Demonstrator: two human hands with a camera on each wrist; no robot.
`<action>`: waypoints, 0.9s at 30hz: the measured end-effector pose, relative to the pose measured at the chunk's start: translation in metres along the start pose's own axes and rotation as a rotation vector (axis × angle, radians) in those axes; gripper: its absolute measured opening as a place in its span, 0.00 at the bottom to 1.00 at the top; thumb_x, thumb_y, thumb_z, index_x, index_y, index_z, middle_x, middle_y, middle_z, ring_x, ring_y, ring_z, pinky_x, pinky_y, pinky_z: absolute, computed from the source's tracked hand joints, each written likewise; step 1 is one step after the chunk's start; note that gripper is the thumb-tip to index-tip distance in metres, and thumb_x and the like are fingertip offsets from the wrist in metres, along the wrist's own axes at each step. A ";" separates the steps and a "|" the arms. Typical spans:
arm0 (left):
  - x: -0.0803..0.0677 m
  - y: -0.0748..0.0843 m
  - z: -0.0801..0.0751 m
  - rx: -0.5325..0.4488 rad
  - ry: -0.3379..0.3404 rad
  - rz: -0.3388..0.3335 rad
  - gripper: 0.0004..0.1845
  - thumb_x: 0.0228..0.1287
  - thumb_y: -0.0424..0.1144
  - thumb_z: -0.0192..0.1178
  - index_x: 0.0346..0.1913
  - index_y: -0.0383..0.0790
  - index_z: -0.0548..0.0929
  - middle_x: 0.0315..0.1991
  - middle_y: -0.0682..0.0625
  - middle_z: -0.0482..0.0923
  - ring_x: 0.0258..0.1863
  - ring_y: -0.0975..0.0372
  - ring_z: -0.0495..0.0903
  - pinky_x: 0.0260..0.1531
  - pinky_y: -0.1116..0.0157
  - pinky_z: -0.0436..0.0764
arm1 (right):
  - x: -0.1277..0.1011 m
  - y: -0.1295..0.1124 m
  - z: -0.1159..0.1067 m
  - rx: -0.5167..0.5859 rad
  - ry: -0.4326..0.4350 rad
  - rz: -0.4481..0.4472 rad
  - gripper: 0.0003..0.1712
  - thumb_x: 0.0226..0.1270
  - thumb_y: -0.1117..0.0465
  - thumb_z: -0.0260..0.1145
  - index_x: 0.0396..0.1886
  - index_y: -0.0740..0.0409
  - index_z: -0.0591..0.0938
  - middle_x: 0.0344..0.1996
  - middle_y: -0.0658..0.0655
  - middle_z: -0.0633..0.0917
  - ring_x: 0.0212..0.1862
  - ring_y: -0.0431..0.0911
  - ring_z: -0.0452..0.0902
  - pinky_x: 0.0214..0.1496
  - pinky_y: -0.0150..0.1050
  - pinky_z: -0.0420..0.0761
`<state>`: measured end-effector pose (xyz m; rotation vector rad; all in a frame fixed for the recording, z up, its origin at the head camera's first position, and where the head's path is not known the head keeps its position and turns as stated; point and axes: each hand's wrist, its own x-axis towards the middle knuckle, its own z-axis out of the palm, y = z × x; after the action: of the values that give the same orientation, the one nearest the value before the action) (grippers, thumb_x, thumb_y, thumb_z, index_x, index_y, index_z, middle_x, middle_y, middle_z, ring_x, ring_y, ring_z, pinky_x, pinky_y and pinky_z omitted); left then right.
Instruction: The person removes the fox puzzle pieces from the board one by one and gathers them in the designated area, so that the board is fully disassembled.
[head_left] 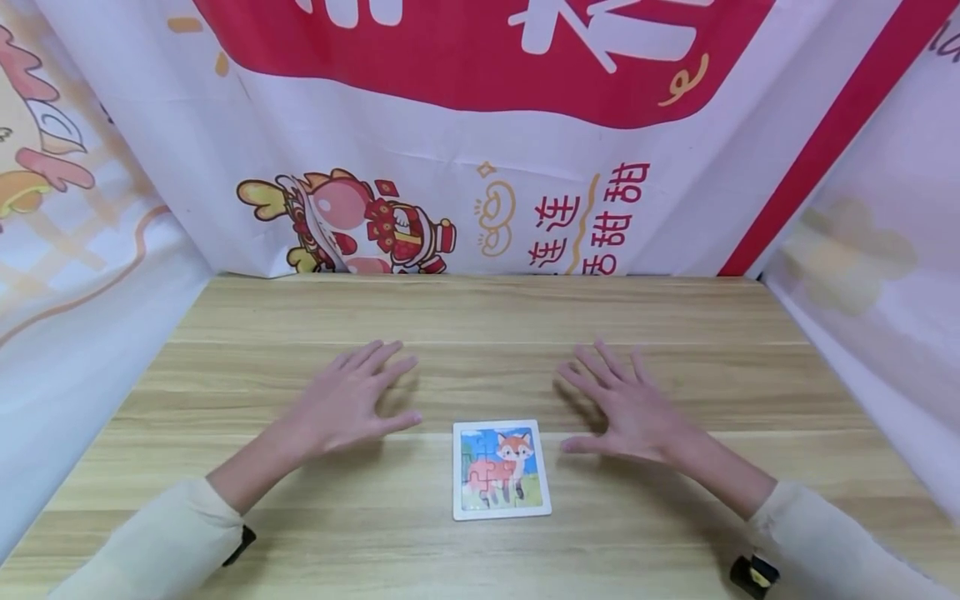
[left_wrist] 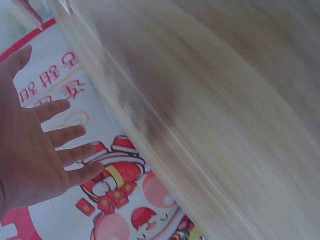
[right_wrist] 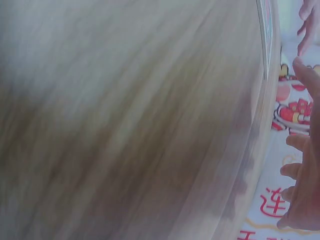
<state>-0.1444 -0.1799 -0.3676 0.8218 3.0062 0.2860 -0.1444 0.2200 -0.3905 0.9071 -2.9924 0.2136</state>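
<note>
A small square jigsaw puzzle (head_left: 501, 468) of a fox, in a white frame, lies flat on the wooden table. Its pieces appear to be set in the frame. To its upper left, my left hand (head_left: 347, 402) hovers over the table with fingers spread, holding nothing. My right hand (head_left: 628, 408) is held the same way to the puzzle's upper right, also without anything in it. Neither hand touches the puzzle. In the left wrist view the left hand (left_wrist: 35, 142) shows its straight, parted fingers; the right wrist view catches the right hand (right_wrist: 305, 165) at its edge.
The wood-grain table (head_left: 495, 317) runs back to a white and red printed cloth (head_left: 450, 142) hanging behind it. More printed cloth hangs on the left (head_left: 90, 208) and right side (head_left: 870, 275). Dark straps show at both sleeve cuffs.
</note>
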 end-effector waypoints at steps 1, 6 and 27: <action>0.000 0.003 0.001 -0.015 0.001 0.009 0.43 0.68 0.66 0.61 0.77 0.43 0.70 0.78 0.36 0.61 0.76 0.37 0.60 0.70 0.34 0.60 | 0.000 -0.002 0.001 0.005 -0.004 -0.007 0.60 0.57 0.20 0.63 0.81 0.48 0.64 0.82 0.62 0.57 0.82 0.64 0.41 0.75 0.74 0.39; 0.002 0.017 0.005 -0.107 -0.021 0.051 0.37 0.68 0.62 0.64 0.72 0.42 0.76 0.72 0.37 0.71 0.71 0.41 0.68 0.68 0.36 0.67 | 0.002 -0.014 0.004 0.025 0.013 -0.064 0.59 0.56 0.21 0.64 0.80 0.48 0.67 0.80 0.62 0.62 0.81 0.66 0.46 0.74 0.75 0.47; 0.010 0.046 0.026 -0.395 -0.116 0.115 0.21 0.67 0.44 0.71 0.57 0.36 0.87 0.50 0.50 0.79 0.48 0.58 0.77 0.49 0.58 0.81 | 0.004 -0.040 0.009 0.219 -0.012 -0.092 0.53 0.52 0.25 0.74 0.70 0.53 0.79 0.68 0.61 0.78 0.71 0.61 0.70 0.70 0.70 0.65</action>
<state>-0.1286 -0.1319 -0.3846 0.9292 2.6644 0.7738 -0.1251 0.1837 -0.3941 1.0642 -2.9705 0.5453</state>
